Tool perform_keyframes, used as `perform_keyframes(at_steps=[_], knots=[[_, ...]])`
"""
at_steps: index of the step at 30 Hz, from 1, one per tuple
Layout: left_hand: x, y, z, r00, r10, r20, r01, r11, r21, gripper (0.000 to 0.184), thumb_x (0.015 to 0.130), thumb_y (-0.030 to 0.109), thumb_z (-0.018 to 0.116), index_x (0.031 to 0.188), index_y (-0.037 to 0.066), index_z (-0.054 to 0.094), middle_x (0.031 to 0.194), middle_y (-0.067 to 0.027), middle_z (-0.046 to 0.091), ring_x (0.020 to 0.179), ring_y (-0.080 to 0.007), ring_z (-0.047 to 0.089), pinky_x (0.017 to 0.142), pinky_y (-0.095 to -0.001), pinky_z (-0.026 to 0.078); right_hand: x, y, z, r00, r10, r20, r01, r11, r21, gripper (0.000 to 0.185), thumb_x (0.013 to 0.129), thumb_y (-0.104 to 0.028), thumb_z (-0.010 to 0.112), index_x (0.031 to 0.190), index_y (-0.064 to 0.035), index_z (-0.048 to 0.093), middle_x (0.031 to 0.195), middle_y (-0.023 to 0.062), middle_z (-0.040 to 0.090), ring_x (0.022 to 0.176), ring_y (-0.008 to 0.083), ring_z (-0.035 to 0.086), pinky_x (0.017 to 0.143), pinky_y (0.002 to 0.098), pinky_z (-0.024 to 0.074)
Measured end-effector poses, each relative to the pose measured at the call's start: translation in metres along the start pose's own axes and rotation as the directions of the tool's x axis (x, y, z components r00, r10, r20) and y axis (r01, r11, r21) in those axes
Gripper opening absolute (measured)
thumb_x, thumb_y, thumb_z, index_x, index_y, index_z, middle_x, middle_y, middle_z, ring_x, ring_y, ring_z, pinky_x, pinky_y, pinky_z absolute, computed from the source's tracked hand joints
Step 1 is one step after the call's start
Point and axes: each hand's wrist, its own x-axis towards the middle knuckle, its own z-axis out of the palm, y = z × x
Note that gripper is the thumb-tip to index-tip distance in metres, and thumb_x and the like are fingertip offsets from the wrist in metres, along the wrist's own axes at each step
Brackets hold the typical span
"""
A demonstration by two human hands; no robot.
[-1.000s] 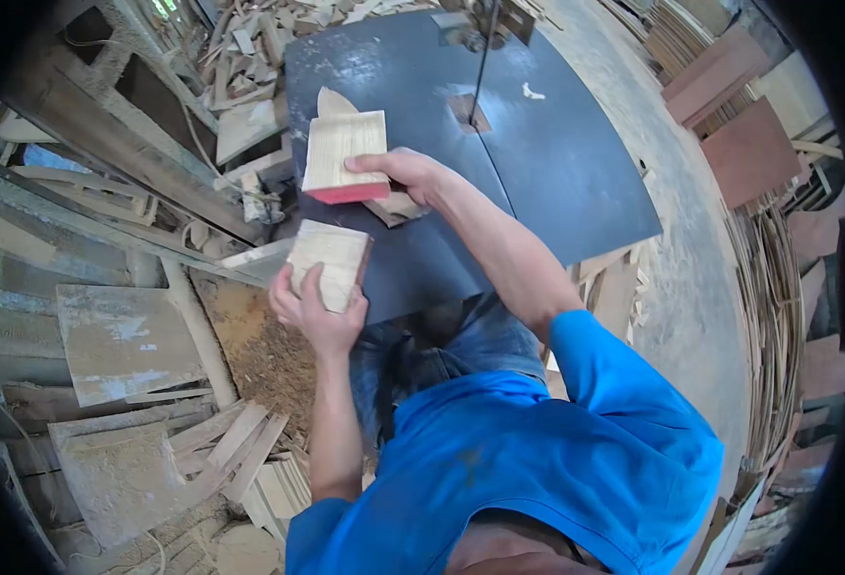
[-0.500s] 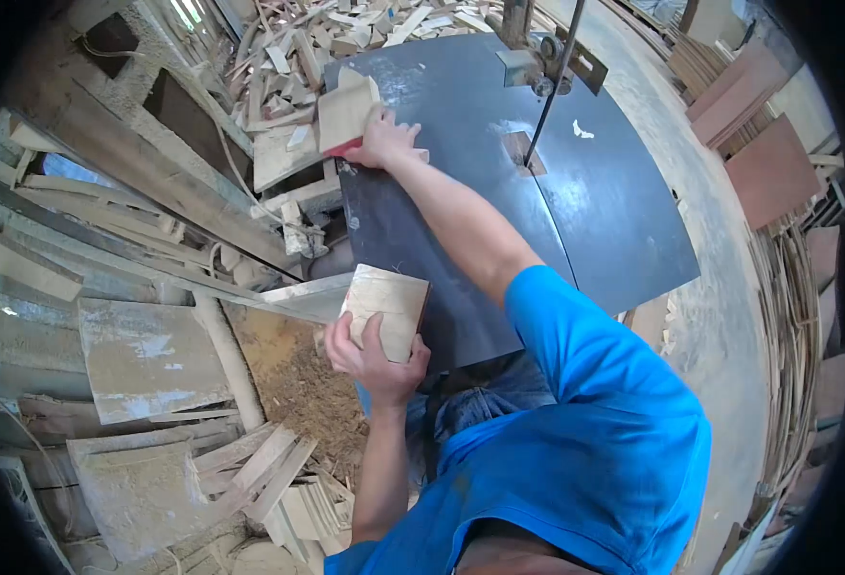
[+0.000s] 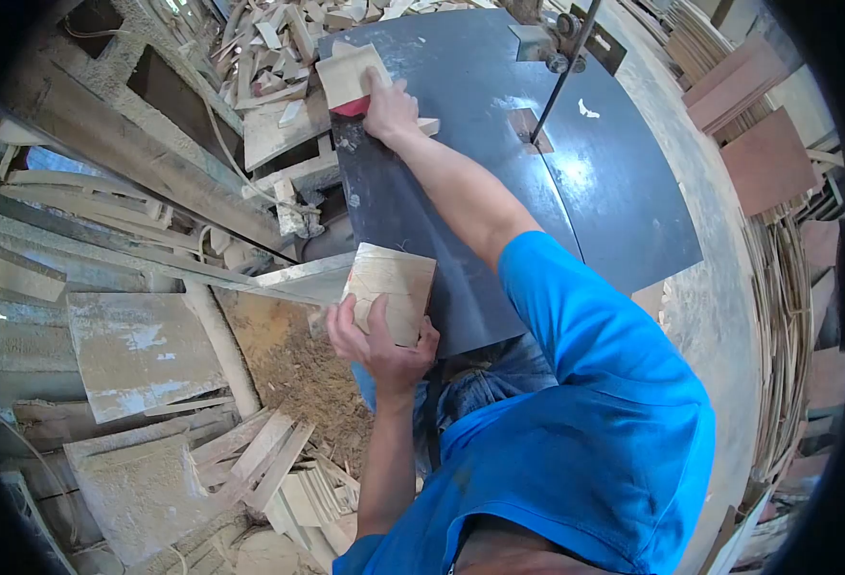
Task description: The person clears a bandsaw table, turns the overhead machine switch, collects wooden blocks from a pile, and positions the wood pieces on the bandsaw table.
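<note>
My left hand (image 3: 384, 345) grips a pale wooden block (image 3: 394, 283) from below, fingers spread over its face, at the near left edge of the dark saw table (image 3: 480, 211). At the table's far left corner, my right hand (image 3: 391, 110) is closed on another pale wooden block (image 3: 351, 75) with a red side. Part of that grip is hidden by the hand. A small wood piece (image 3: 429, 126) pokes out beside the right wrist. The thin upright saw blade (image 3: 561, 81) passes through the table, right of my right hand.
Blade guides (image 3: 566, 48) hang over the table's far side. Wood offcuts (image 3: 284, 48) are heaped beyond its left corner. A dusty machine frame (image 3: 145, 144) stands on the left. Sawdust (image 3: 308, 383) and wood strips (image 3: 279, 460) lie below; boards (image 3: 767, 163) lean at right.
The view has shifted slightly, so the table sits higher in it. The far block has turned a little under my right hand, showing more of its red side. My left hand keeps its block.
</note>
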Motion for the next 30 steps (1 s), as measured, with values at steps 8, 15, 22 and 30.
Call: perform_keyframes(at_steps=[8, 15, 22, 30], knots=[[0.000, 0.000, 0.002, 0.999, -0.038, 0.012, 0.039, 0.999, -0.034, 0.058, 0.071, 0.036, 0.075, 0.118, 0.005, 0.060, 0.134, -0.0238, 0.044, 0.130, -0.0470, 0.034, 0.106, -0.0627, 0.027, 0.041, 0.045, 0.017, 0.828, -0.465, -0.313, 0.355, 0.868, -0.348, 0.046, 0.083, -0.015, 0.066, 0.128, -0.0207, 0.061, 0.120, 0.0226, 0.057, 0.121, 0.0452, 0.050, 0.106, 0.0517, 0.0382], [0.000, 0.001, 0.004, 1.000, -0.009, 0.006, 0.009, 1.000, 0.010, 0.058, 0.072, 0.037, 0.074, 0.117, 0.005, 0.060, 0.135, -0.0233, 0.044, 0.131, -0.0467, 0.034, 0.106, -0.0639, 0.026, 0.043, 0.005, 0.015, 0.687, -0.639, -0.345, 0.500, 0.761, -0.413, 0.036, 0.082, -0.040, 0.071, 0.104, -0.0116, 0.067, 0.099, 0.0286, 0.067, 0.103, 0.0453, 0.064, 0.105, 0.0604, 0.0358], [-0.003, -0.001, 0.007, 0.999, -0.031, 0.006, 0.031, 0.999, 0.014, 0.061, 0.070, 0.043, 0.074, 0.118, 0.008, 0.062, 0.136, -0.0228, 0.044, 0.131, -0.0482, 0.034, 0.107, -0.0644, 0.026, 0.005, -0.063, 0.020, 0.974, 0.224, -0.017, -0.152, 0.713, 0.684, 0.055, 0.098, -0.047, 0.055, 0.124, 0.0014, 0.053, 0.107, 0.0251, 0.069, 0.088, 0.0394, 0.072, 0.077, 0.0500, 0.0581], [-0.002, -0.003, 0.009, 0.999, -0.033, 0.007, 0.033, 0.999, 0.019, 0.062, 0.067, 0.040, 0.075, 0.119, 0.009, 0.062, 0.136, -0.0231, 0.043, 0.132, -0.0498, 0.033, 0.106, -0.0637, 0.027, -0.057, -0.040, 0.035, 0.852, 0.234, 0.468, -0.513, 0.198, 0.835, 0.052, 0.101, -0.039, 0.052, 0.131, 0.0037, 0.049, 0.114, 0.0255, 0.068, 0.091, 0.0410, 0.073, 0.077, 0.0542, 0.0591]])
